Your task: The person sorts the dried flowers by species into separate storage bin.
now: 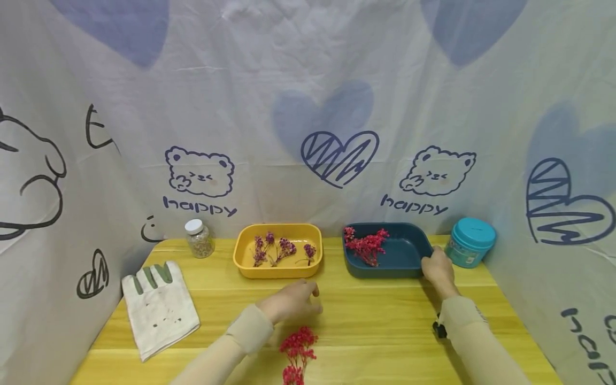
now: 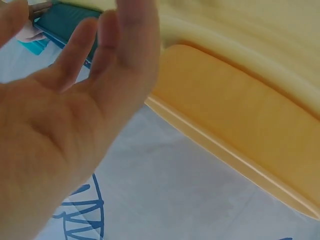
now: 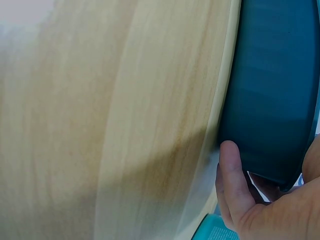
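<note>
At the right end of a dark blue tray (image 1: 385,271), my right hand (image 1: 439,270) grips the corner. In the right wrist view its fingers (image 3: 235,177) lie along the tray's outer wall. A bunch of red dried flowers (image 1: 368,247) rests in the left part of that tray. My left hand (image 1: 291,302) hovers over the table in front of a yellow tray (image 1: 276,273), its fingers loosely bent and holding nothing. Several sprigs of purple dried flowers (image 1: 286,248) lie inside the yellow tray. Another red flower bunch (image 1: 299,345) lies on the table below my left hand.
A white-capped clear jar (image 1: 200,243) stands at the back left, and a white cloth with green stripes (image 1: 161,313) lies in front of it. To the right of the blue tray is a turquoise lidded tub (image 1: 469,243). Printed white sheets enclose the wooden table.
</note>
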The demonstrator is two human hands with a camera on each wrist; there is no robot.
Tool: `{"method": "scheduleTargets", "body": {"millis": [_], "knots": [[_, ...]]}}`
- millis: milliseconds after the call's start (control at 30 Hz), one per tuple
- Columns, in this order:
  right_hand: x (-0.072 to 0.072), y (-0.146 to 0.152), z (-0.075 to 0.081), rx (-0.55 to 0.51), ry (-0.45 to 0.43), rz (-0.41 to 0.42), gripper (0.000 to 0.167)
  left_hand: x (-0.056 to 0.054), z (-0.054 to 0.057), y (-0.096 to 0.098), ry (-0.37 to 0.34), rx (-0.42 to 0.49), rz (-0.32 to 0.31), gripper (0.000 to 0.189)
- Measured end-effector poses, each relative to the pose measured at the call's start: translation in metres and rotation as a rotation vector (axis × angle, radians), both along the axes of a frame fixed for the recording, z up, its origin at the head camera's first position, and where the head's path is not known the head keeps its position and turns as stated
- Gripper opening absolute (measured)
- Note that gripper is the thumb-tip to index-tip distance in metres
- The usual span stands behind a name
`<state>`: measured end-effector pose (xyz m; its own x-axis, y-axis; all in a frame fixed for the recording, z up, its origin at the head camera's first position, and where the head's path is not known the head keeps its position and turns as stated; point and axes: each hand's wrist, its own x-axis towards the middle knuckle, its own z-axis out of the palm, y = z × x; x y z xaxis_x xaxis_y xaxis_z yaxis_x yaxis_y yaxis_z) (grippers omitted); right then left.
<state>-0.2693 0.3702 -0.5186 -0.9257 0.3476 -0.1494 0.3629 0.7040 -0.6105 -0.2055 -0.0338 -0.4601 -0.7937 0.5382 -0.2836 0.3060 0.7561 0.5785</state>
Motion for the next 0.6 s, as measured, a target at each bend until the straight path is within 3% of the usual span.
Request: {"method": "scheduleTargets", "body": {"millis": [333,500,600], "knots": [[0.001,0.0,0.001,-0.003,-0.004,0.003,0.064,0.015,-0.011,-0.004,-0.077,-0.176,-0.022,0.044],[0.001,0.0,0.0,-0.006,-0.003,0.005,0.063,0.022,-0.018,-0.003,-0.055,-0.241,-0.056,0.045],[0.001,0.0,0.0,-0.009,0.002,0.002,0.063,0.026,-0.02,-0.002,-0.054,-0.236,-0.06,0.048]]}}
